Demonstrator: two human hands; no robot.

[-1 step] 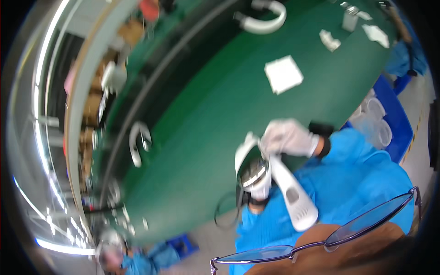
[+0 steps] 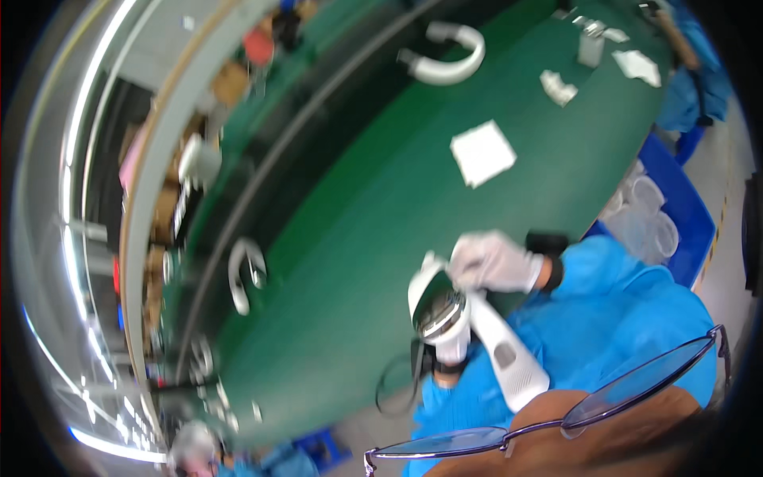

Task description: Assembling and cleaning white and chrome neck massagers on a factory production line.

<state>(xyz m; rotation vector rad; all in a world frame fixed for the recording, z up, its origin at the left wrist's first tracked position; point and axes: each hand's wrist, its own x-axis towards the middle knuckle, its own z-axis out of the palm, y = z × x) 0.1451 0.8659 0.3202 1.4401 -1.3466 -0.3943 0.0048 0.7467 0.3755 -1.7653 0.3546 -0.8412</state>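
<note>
A white C-shaped neckband device (image 2: 509,354) is held in front of my chest, with a grille of small holes at its lower end. My right hand (image 2: 493,262), in a white glove, pinches its upper part with closed fingers. Below the device's other arm, my gloved left hand (image 2: 453,343) grips it near a shiny, silver-rimmed dark part (image 2: 441,314). Most of the left fingers are hidden behind that part. Black bands circle both wrists.
A white square pad (image 2: 483,153) lies on the green table (image 2: 358,238). Similar white curved devices rest at the far side (image 2: 451,70) and left (image 2: 238,278). A blue bin (image 2: 675,191) with clear plastic pieces stands at right. Co-workers in blue (image 2: 699,87) are at the table's ends.
The view has shifted slightly, so the table items and my hands sit lower in the picture. Both hands keep the same hold on the neckband device.
</note>
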